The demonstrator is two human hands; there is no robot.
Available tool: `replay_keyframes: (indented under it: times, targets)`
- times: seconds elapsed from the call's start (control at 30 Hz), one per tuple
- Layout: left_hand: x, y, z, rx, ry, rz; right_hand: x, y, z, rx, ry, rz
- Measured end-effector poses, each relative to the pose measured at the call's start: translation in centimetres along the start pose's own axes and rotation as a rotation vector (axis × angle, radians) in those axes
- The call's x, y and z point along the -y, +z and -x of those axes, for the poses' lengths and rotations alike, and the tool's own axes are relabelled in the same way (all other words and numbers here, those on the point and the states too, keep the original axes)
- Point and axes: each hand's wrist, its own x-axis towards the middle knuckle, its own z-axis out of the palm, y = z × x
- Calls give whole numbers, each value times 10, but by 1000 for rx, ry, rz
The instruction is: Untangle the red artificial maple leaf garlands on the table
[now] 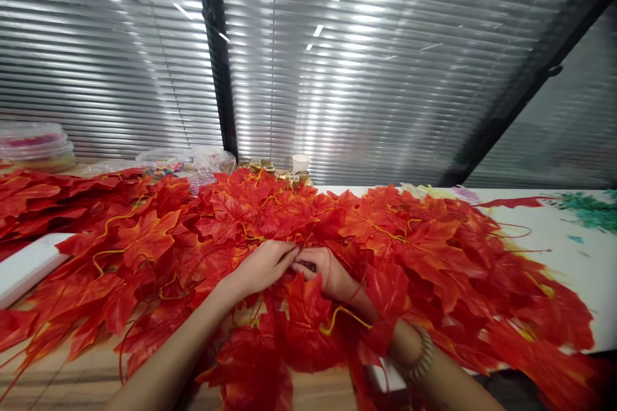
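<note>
My left hand (267,264) and my right hand (328,271) meet in the middle, fingertips pinched together over a heap of red-orange artificial maple leaves (147,237). Both hands are closed on an artificial maple leaf garland; the exact bit between the fingers is hidden. One of its leaves (306,318) hangs just below the right hand, and more leaves drape over the right forearm. A thin red cord crosses the back of that hand. Yellow stems (344,314) show among the leaves. On my right wrist is a beaded bracelet (421,353).
A white box-like object (33,263) lies at left, and another white thing (387,376) shows under my right forearm. Behind the heap stand clear plastic tubs (36,148), a tub of colourful beads (166,164) and a paper cup (301,162). Green shreds (590,209) lie far right.
</note>
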Motion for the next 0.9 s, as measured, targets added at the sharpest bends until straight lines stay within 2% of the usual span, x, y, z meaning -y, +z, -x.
replay_keyframes:
  times: [0.2,0.4,0.6,0.7,0.9]
  targets:
    - [1,0,-1,-15,-34,83,5,-1,-1,-17,-18,-5]
    - [-3,-3,-2,-32,-52,116,-1,0,-1,-29,-40,-8]
    - [-6,-1,-2,-146,-105,168,-4,2,-1,-59,-66,-2]
    - [-7,-1,-1,-150,-114,208,-3,2,-1,-69,-85,13]
    - [-4,-7,-2,-150,-117,356,2,-1,-1,-133,-18,-36]
